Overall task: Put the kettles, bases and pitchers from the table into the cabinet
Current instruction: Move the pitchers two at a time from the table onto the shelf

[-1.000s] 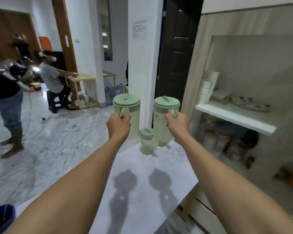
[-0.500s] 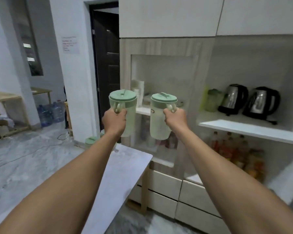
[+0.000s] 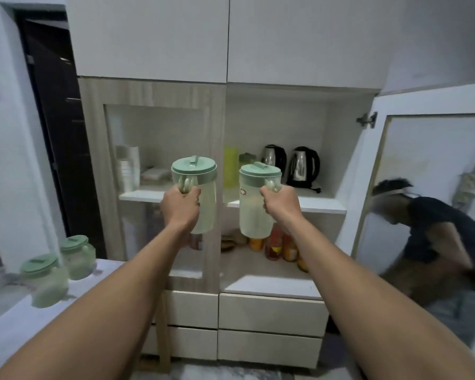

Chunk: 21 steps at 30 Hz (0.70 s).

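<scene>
Two pitchers held before the open cabinet (image 3: 337, 149)
My left hand (image 3: 180, 208) gripped one pitcher (image 3: 200, 193), my right hand (image 3: 281, 205) another pitcher (image 3: 254, 209); two kettles (image 3: 303, 167) stood on the shelf, two jars (image 3: 77, 256) on the table (image 3: 14, 333).

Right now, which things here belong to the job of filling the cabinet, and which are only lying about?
Belong to the job:
- pitcher in left hand
- pitcher in right hand
- two small pitchers on the table
- two kettles on the shelf

Lying about:
- stacked cups
- bottles on the lower shelf
</scene>
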Motion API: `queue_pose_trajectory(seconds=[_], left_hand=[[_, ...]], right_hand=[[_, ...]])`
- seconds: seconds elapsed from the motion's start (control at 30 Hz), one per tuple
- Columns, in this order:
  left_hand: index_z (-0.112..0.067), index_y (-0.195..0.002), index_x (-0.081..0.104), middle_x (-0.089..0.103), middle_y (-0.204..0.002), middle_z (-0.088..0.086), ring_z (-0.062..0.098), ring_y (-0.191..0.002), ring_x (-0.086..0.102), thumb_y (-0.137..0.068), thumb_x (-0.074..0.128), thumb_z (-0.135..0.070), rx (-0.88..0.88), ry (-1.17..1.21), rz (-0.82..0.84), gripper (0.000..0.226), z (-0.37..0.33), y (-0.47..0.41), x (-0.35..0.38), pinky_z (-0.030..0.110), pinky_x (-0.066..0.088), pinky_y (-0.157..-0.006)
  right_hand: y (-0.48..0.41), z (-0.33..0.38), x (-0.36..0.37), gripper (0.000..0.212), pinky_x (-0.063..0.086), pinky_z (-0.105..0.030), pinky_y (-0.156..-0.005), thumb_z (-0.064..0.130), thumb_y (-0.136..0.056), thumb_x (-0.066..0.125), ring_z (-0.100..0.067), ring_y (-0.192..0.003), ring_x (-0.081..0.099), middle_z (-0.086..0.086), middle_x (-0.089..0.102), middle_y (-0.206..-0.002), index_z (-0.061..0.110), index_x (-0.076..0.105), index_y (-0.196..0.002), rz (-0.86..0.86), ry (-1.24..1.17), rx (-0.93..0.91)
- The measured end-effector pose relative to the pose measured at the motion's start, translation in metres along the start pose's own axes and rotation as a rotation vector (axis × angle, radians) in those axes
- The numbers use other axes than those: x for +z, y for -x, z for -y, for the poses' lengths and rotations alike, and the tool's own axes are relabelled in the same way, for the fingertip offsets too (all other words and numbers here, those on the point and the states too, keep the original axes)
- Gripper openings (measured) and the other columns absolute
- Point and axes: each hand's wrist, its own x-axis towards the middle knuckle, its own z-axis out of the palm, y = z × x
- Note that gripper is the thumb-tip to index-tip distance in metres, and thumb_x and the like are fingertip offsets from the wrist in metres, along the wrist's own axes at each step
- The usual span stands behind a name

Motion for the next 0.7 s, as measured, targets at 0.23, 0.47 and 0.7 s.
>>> queue_pose_trajectory(seconds=[0.23, 0.47, 0.7], left_hand=[[-0.009, -0.081, 0.068, 0.07, -0.077, 0.01, 0.027, -0.076, 0.066, -0.089, 0.06, -0.027, 0.025, -0.017, 0.086, 0.021, -0.007, 0.002, 0.074, 0.033, 0.046, -0.063], [-0.011, -0.081, 0.066, 0.065, -0.072, 0.006, 0.02, -0.067, 0.061, -0.091, 0.061, -0.022, 0.035, 0.066, 0.174, 0.016, 0.003, -0.034, 0.145, 0.029, 0.042, -0.054], [-0.009, -0.078, 0.066, 0.065, -0.065, 0.005, 0.023, -0.065, 0.062, -0.088, 0.062, -0.02, 0.021, 0.089, 0.228, 0.016, 0.015, -0.088, 0.204, 0.036, 0.05, -0.061]], right_hand=[[-0.033, -0.029, -0.049, 0.019, 0.046, -0.034, -0.062, 0.028, -0.09, 0.061, -0.021, -0.068, 0.062, -0.004, 0.065, -0.069, 0.016, 0.063, -0.075, -0.079, 0.039, 0.025], [-0.091, -0.046, -0.064, 0.019, 0.048, -0.038, -0.066, 0.023, -0.088, 0.062, -0.021, -0.064, 0.06, -0.004, 0.062, -0.063, 0.014, 0.062, -0.071, -0.128, 0.044, 0.019], [-0.159, -0.059, -0.059, 0.021, 0.047, -0.035, -0.064, 0.02, -0.088, 0.061, -0.018, -0.058, 0.058, -0.001, 0.058, -0.06, 0.015, 0.058, -0.068, -0.164, 0.013, 0.022]])
